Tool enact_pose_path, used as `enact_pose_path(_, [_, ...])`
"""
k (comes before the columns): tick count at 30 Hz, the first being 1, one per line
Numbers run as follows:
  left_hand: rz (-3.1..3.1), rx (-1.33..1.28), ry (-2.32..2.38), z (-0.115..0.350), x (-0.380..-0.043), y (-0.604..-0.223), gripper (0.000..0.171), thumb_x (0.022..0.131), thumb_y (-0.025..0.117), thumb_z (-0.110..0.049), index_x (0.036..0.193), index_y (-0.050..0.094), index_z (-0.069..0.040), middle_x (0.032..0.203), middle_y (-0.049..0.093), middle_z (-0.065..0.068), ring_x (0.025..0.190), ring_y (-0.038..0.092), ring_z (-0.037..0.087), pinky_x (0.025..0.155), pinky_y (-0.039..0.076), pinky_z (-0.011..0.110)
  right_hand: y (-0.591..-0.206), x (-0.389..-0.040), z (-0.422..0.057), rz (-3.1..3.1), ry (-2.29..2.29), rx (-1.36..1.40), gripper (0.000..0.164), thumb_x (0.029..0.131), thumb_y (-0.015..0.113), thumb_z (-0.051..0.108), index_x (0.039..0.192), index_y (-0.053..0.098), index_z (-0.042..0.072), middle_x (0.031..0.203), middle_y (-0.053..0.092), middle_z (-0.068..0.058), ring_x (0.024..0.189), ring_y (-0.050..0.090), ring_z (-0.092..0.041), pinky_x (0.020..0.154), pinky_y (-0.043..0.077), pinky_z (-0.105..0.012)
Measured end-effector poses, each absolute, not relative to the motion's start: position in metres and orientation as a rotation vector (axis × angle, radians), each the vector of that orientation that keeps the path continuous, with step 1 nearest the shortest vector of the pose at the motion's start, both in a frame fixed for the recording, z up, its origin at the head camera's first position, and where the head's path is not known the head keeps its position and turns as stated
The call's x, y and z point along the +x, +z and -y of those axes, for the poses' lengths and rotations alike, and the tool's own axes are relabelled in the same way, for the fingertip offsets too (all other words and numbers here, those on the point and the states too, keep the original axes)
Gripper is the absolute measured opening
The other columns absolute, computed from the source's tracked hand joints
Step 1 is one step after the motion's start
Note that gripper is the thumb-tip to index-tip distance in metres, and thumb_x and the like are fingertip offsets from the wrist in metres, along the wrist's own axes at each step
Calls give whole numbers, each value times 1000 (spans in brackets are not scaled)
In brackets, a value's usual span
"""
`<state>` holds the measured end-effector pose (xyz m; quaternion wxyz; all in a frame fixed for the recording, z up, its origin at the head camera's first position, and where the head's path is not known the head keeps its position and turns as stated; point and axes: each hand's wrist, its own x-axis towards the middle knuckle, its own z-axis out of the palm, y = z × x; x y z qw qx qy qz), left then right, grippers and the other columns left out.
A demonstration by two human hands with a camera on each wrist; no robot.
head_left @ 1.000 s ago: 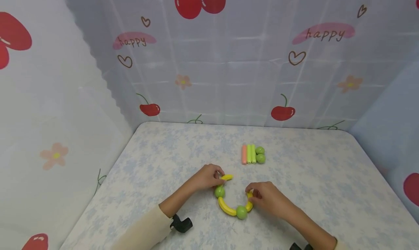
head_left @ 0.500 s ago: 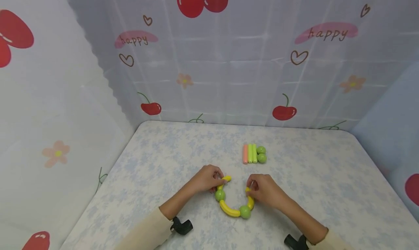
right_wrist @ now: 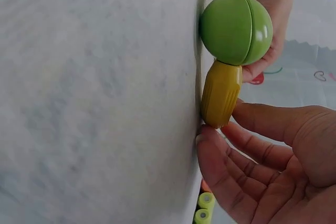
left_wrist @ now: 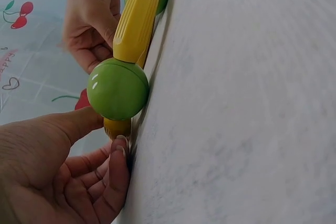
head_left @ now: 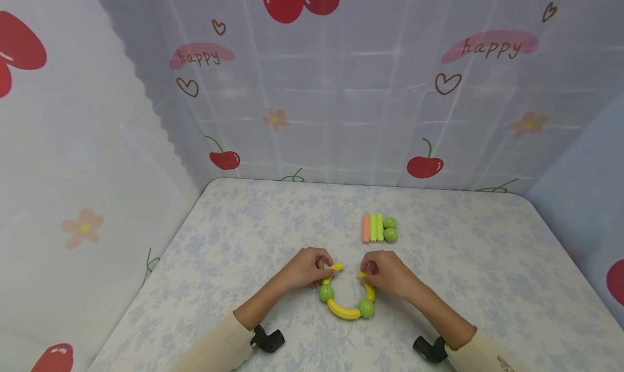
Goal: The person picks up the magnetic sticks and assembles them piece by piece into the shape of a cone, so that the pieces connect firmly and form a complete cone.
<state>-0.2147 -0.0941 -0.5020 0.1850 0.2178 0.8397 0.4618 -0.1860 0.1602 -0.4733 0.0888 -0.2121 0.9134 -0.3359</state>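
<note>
Three curved yellow rods and two green balls are joined into a ring with a gap at the far side. My left hand (head_left: 306, 266) pinches the left rod (head_left: 337, 266), whose free tip pokes past the fingers. That rod meets the left ball (head_left: 326, 293). Across the gap, my right hand (head_left: 391, 274) holds the right rod (head_left: 370, 293) near its free end, thumb and fingers on either side in the right wrist view. The near rod (head_left: 343, 310) links the left ball to the right ball (head_left: 366, 308). In the left wrist view, fingers partly hide the left rod.
Beyond the ring, a pink straight rod (head_left: 365, 229), two lime-green straight rods (head_left: 376, 228) and two more green balls (head_left: 390, 235) lie side by side on the patterned tabletop (head_left: 273, 215). A cherry-print curtain (head_left: 331, 101) hangs behind the table.
My right hand has moved away from me and slightly left, swinging the right rod's free end inward. The ring's gap is narrower. My left hand stays nearly in place.
</note>
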Motion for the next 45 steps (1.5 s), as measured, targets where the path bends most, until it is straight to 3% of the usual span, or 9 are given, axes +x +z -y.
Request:
enact_pose_path(7, [-2384, 606, 1294, 96, -215, -506, 14, 93, 77, -22, 101, 71, -12, 65, 64, 3, 49, 63, 18, 47, 55, 30, -460, -202, -173, -2832, -980, -470, 13, 87, 82, 12, 95, 72, 8, 78, 65, 3, 70, 60, -13, 57, 51, -28])
enact_pose_path(12, [-2379, 591, 1305, 95, -213, -511, 16, 93, 77, -22, 101, 71, -11, 66, 63, 3, 49, 62, 18, 48, 55, 31, -458, -218, -194, -3076, -906, -317, 23, 85, 83, 10, 106, 74, 4, 82, 68, -1, 76, 64, -20, 56, 51, -32])
enact_pose_path(24, [-2365, 568, 1299, 92, -209, -509, 15, 93, 77, -22, 101, 73, -11, 66, 63, 2, 48, 61, 17, 47, 54, 30, -469, -229, -218, -3050, -785, -259, 43, 86, 82, 13, 126, 71, 3, 93, 69, -10, 67, 55, -18, 50, 43, -30])
enact_pose_path(37, [-2332, 549, 1323, 96, -211, -507, 15, 92, 78, -25, 100, 73, -13, 68, 63, 2, 49, 59, 16, 48, 53, 30, -470, -233, -222, -2974, -738, -256, 38, 84, 85, 20, 114, 72, 2, 91, 70, -9, 79, 63, -23, 61, 52, -39])
enact_pose_path(45, [-2305, 521, 1333, 97, -214, -504, 15, 92, 77, -25, 99, 73, -13, 68, 63, 1, 49, 58, 16, 48, 53, 30, -453, -226, -212, -2953, -881, -369, 31, 86, 83, 18, 110, 73, 2, 90, 72, -6, 82, 66, -21, 62, 54, -35])
